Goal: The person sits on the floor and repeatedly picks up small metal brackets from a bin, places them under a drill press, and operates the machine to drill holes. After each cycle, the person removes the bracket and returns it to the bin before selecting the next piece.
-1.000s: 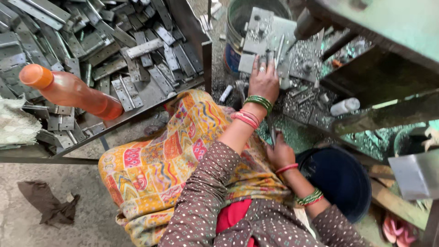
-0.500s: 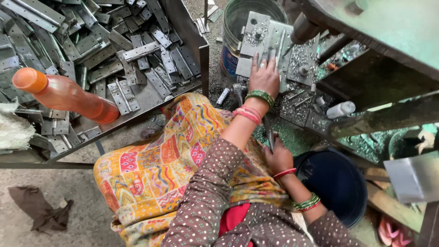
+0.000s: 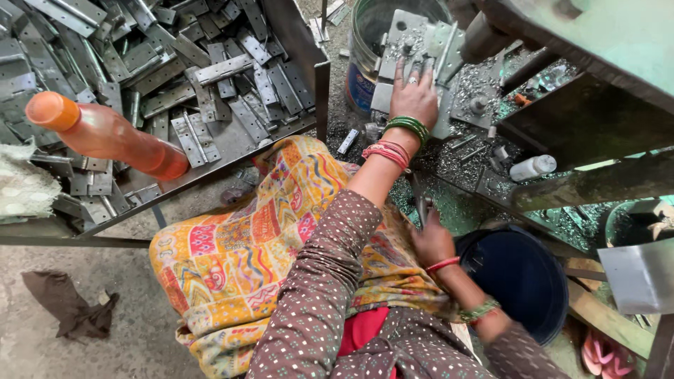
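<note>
In the head view, the left hand (image 3: 414, 95) is laid flat, fingers spread, on a grey metal plate (image 3: 404, 42) on the machine bed; nothing is gripped by it. Green and pink bangles (image 3: 397, 140) are worn on that wrist. The plate lies just beside a tin can (image 3: 365, 49), among metal shavings (image 3: 456, 158). The right hand (image 3: 432, 238) is closed around a thin dark metal piece (image 3: 420, 200), held upright just left of a dark blue bucket (image 3: 523, 281). A small white bottle (image 3: 532, 167) lies on the bed to the right of the left hand. A tray (image 3: 239, 151) heaped with flat metal strips is seen at upper left, with an orange bottle (image 3: 105, 133) lying across its edge. A dark rag (image 3: 67, 309) lies on the floor at lower left.
</note>
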